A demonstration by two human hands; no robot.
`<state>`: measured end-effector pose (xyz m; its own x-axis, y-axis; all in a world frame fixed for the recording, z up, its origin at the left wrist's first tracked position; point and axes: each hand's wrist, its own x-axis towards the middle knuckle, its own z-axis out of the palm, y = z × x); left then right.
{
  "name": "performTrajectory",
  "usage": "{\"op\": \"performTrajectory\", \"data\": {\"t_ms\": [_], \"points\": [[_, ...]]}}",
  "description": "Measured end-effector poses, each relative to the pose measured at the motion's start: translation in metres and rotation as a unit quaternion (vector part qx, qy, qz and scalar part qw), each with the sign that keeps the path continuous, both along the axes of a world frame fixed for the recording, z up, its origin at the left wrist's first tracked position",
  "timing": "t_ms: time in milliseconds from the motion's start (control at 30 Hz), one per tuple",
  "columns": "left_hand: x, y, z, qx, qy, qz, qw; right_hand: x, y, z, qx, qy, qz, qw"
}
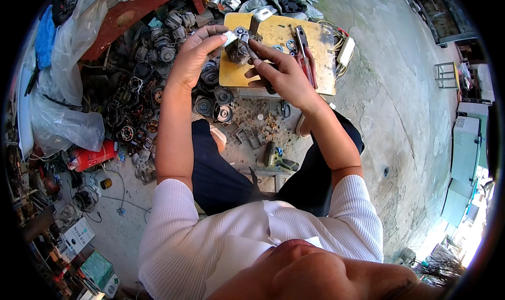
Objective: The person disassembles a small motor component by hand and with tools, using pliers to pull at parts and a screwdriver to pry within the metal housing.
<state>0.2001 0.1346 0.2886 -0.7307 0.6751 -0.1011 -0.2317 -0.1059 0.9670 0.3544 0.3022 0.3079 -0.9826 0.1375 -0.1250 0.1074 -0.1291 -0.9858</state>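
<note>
Above a yellow-topped low table (pixel 229 78), my left hand (pixel 195 53) pinches a small white piece (pixel 230 37) between thumb and fingertips; its kind is unclear. My right hand (pixel 284 74) is closed around what looks like a ratchet wrench (pixel 247 41), its round metal head pointing away from me and its dark handle partly hidden by my fingers. Right beside the wrench is a dark, grimy block-shaped part (pixel 238 53); whether the wrench touches it I cannot tell. Red-handled pliers (pixel 305 58) and small blue rings (pixel 291 45) lie on the table's right side.
Piles of motor parts (pixel 152 63) fill the floor at left, near clear plastic sheeting (pixel 68 110) and a red container (pixel 94 155). A cordless drill (pixel 276 157) lies between my legs. Coiled cable with a white power strip (pixel 345 50) sits by the table's right edge.
</note>
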Motion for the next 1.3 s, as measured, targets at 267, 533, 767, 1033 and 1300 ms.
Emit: {"op": "performTrajectory", "data": {"t_ms": [267, 533, 767, 1033, 1300], "points": [[-0.006, -0.01, 0.004, 0.007, 0.057, -0.075, 0.995, 0.004, -0.009, -0.012, 0.239, 0.052, -0.007, 0.97], [0.013, 0.018, -0.016, -0.104, 0.31, 0.022, 0.945, 0.005, -0.018, -0.026, 0.438, 0.136, -0.066, 0.886], [0.007, 0.032, -0.017, -0.074, 0.272, 0.013, 0.959, 0.0, -0.016, -0.012, 0.547, 0.084, -0.069, 0.83], [0.006, 0.032, 0.002, -0.127, 0.291, -0.061, 0.946, -0.009, -0.013, -0.001, 0.567, 0.085, -0.074, 0.816], [-0.003, 0.035, -0.01, -0.136, 0.318, -0.042, 0.937, -0.013, -0.047, -0.005, 0.598, -0.005, -0.109, 0.794]]}}
